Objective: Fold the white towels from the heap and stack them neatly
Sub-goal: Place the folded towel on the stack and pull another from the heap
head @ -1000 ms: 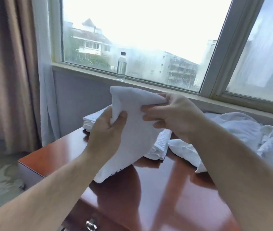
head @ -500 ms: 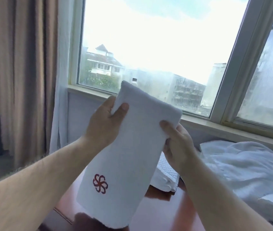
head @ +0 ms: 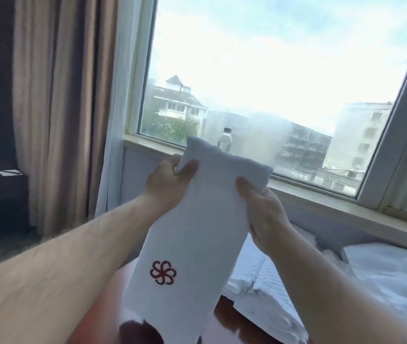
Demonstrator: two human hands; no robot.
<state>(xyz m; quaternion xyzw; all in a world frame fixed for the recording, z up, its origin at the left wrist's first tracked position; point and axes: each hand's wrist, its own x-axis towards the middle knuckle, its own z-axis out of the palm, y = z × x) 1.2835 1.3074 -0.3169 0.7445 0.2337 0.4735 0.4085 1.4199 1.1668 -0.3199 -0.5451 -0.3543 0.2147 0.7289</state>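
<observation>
Setting: a room beside a large window; a glossy red-brown worktop (head: 224, 319) lies at the bottom of the view.
Held towel (head: 197, 244): white, already narrowed into a long strip and raised clear of the worktop. It hangs from the hands with its lower edge lowest and nearest the camera.
Long axis: runs from the top fold, up and to the right, down to the lower left; a dark red pinwheel emblem (head: 163, 272) faces the camera on the lower part.
Left hand (head: 166, 184): grips the upper left corner, thumb in front, fingers (head: 188, 167) curled round the edge.
Right hand (head: 264, 207): pinches the right edge just below the top fold, thumb on the front face.
Governing relation: both hands hold the top end, so the free length lies below them; the next fold probably brings the top and lower ends together.
Folded stack (head: 259, 281): white towels on the worktop, behind and to the right of the strip, nearer the right hand.
Heap (head: 383, 281): loose white towels further right.
Sill (head: 321, 202): carries a clear bottle (head: 225, 140) behind the towel's top.
</observation>
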